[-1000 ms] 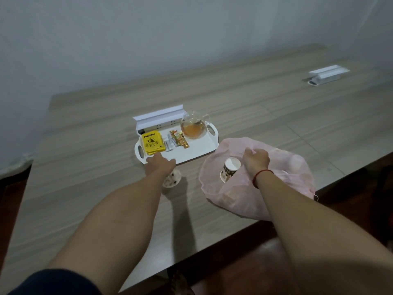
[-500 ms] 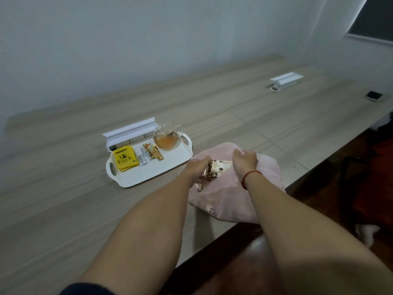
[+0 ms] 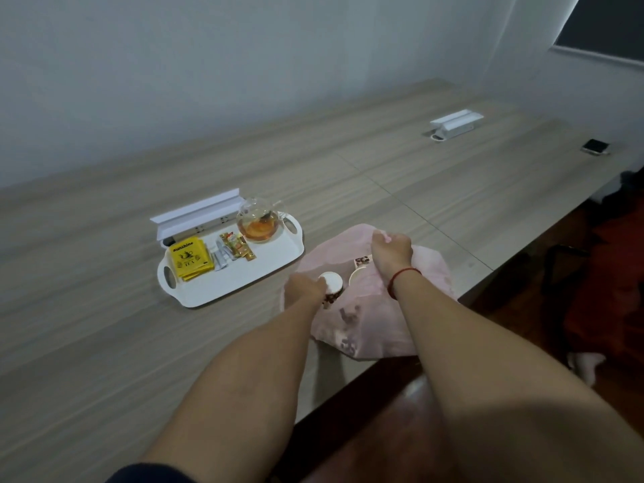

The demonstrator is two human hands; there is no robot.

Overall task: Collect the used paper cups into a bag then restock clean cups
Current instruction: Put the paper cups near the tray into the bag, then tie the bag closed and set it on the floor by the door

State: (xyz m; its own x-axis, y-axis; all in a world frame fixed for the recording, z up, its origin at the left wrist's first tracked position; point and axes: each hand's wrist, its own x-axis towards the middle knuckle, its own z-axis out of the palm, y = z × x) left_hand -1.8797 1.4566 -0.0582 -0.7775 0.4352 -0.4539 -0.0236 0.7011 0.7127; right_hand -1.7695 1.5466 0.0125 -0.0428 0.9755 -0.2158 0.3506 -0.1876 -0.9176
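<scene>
Yellow box (image 3: pixel 191 259) on white tray (image 3: pixel 223 291) reads "Sunshine" and "TEA". Sachets (image 3: pixel 237 247) beside it, print too small to read. Glass teapot (image 3: pixel 258 224) at the tray's right end. Left hand (image 3: pixel 305 287) grips a white paper cup (image 3: pixel 332 285) with brown print, at the pink bag's (image 3: pixel 376 329) mouth. Second cup (image 3: pixel 359 273) just beside it, inside the bag. Right hand (image 3: pixel 390 252) pinches the bag's far edge.
</scene>
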